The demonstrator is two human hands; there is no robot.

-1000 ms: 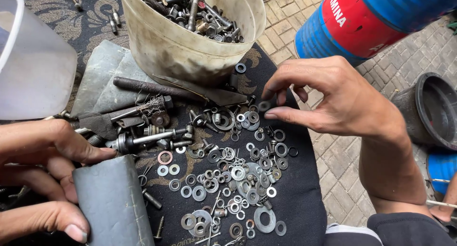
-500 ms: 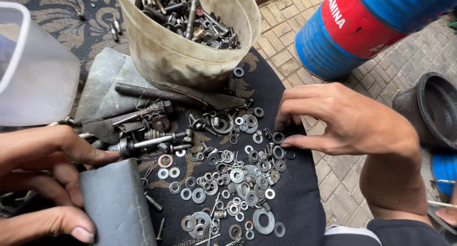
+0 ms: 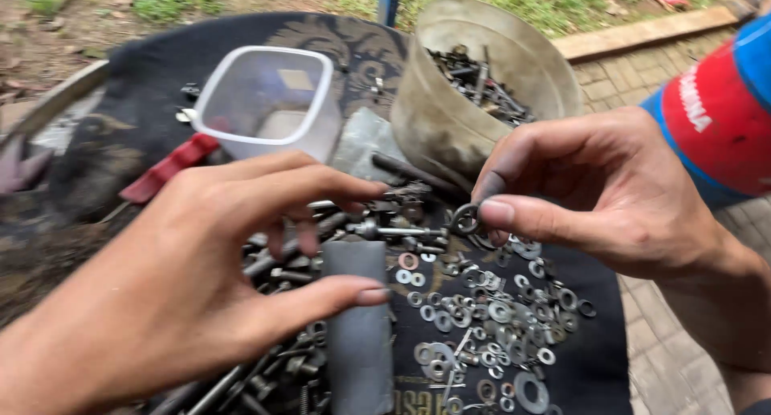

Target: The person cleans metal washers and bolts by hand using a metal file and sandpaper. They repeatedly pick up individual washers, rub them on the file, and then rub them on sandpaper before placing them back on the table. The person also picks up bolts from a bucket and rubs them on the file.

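Head view: a dark ring is pinched between the thumb and forefinger of the right hand, just above the heap of washers. The ring is held near the centre of the frame, at about 7 o'clock from the bucket. The other fingers of that hand are curled loosely behind the pinch.

The left hand is held at 9 o'clock from the ring, raised over the bolts. Its fingers are spread a little and bent, thumb and forefinger apart, and nothing is gripped between them. A grey tube is seen just beside the thumb tip, lying at 6 o'clock from it; whether it is touched cannot be told.

A clear tub is set at 12 o'clock from the left hand, with a red handle at its 8 o'clock. The bucket is filled with dark metal parts and is tilted toward the camera. Everything is laid on a black cloth. A blue and red drum is seen at 3 o'clock, at the frame edge.
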